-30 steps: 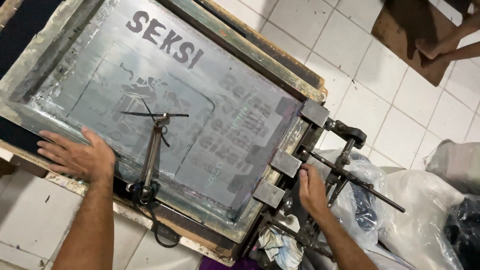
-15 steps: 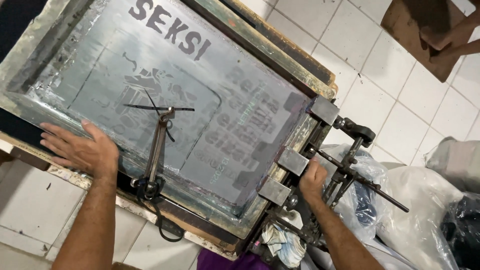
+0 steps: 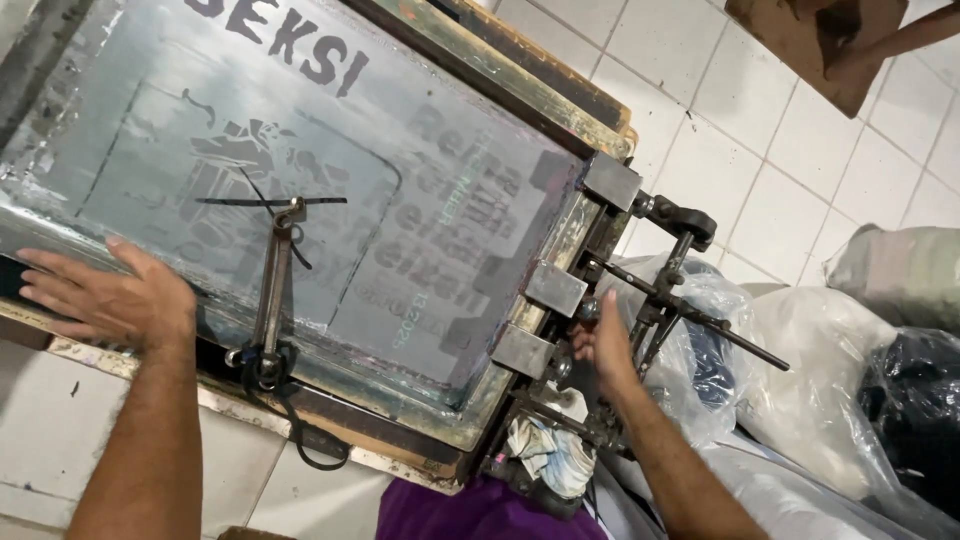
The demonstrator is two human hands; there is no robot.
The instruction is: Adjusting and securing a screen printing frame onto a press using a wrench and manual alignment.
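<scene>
We place our left hand (image 3: 115,295) flat, fingers spread, palm down on the near edge of the screen-printing frame (image 3: 480,420); it grasps nothing. Our right hand (image 3: 603,345) rests at the frame's hinged end, its fingers touching the metal clamp assembly (image 3: 560,290); we cannot tell whether they close around a part. The frame lies tilted across the view, its grey mesh (image 3: 300,170) bearing dark stencil lettering and a central figure. A metal rod with a crossbar (image 3: 272,280) lies on the mesh, just beside our left hand. A threaded bar (image 3: 700,315) projects from the clamp assembly, away from the frame. Beyond that end of the frame lie clear plastic bags (image 3: 820,400) and 1 black bag (image 3: 915,400). A crumpled rag (image 3: 545,450) sits below the clamp assembly, above purple fabric (image 3: 450,510). White floor tiles (image 3: 740,150) surround the frame.
</scene>
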